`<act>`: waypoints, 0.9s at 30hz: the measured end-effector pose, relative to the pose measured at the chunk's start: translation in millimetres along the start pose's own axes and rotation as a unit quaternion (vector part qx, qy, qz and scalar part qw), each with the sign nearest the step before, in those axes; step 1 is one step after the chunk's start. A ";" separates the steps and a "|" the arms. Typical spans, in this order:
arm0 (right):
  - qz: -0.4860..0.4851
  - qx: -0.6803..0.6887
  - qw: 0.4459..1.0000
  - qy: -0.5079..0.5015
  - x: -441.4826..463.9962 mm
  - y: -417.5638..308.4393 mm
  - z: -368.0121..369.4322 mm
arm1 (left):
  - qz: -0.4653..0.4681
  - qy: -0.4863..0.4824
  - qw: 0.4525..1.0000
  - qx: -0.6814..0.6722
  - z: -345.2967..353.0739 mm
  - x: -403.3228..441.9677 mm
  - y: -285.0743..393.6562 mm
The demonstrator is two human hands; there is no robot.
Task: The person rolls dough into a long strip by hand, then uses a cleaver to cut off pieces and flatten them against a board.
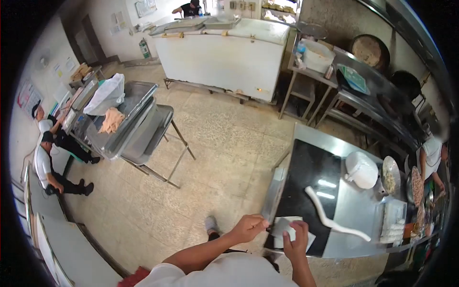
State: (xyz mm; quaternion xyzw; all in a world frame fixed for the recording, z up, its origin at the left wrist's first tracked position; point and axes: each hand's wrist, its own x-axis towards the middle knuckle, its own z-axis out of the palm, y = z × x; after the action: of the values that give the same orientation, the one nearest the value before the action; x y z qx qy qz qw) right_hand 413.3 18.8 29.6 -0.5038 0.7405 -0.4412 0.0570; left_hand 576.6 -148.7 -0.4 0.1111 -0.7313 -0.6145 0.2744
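My left hand is closed, fingers curled together at the near left edge of the black work surface; whatever it may hold is hidden. Between thumb and fingers, my right hand grips a flat grey rectangular scraper. Beneath that lies a flat white sheet on the black surface. A long, bent rope of white dough stretches to the right, from the black surface onto the steel table. Farther back sits a big rounded white lump, apart from both hands.
On the right stand an oval dish of filling, a tray of white rolls and a co-worker. At left is a metal cart with cloths; two people stand beyond it. A white chest freezer spans the back.
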 end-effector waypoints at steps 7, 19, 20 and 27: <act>0.047 0.046 0.990 -0.127 41.1 -85.0 119.3 | -0.154 0.127 0.979 -0.039 -160.9 -12.1 -7.2; 0.029 0.044 0.999 0.006 138.4 -112.6 192.2 | -0.455 -0.047 0.813 -0.362 -168.6 78.3 -58.9; 0.033 0.051 0.998 0.014 148.4 -106.8 202.5 | -0.459 -0.049 0.814 -0.353 -176.5 87.2 -64.1; 0.008 0.006 0.991 -0.134 281.8 -67.6 235.8 | -0.527 -0.133 0.806 -0.234 -259.1 212.3 -39.1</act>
State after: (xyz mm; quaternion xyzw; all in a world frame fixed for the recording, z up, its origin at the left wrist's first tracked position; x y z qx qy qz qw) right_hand 448.1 -353.1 36.6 -0.5519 0.7275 -0.3738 0.1621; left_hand 534.0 -480.5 42.7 0.3294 -0.4232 -0.8258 -0.1742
